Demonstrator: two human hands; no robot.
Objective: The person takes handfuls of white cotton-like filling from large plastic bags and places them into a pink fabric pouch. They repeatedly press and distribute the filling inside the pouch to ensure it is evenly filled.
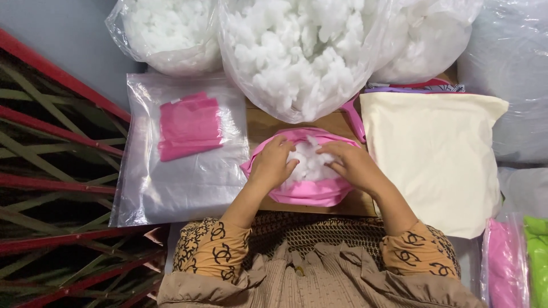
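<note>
A pink fabric cover lies open on the wooden table in front of me, with white fibre stuffing showing in its mouth. My left hand rests on the cover's left edge, fingers curled into the stuffing. My right hand presses on the stuffing from the right side, fingers bent over it. Both hands touch the wad and the pink rim.
Big clear bags of white stuffing stand at the back. A clear plastic bag with folded pink fabric lies left. A cream pillow lies right. Pink and green items in bags sit at lower right. A red-barred rack is left.
</note>
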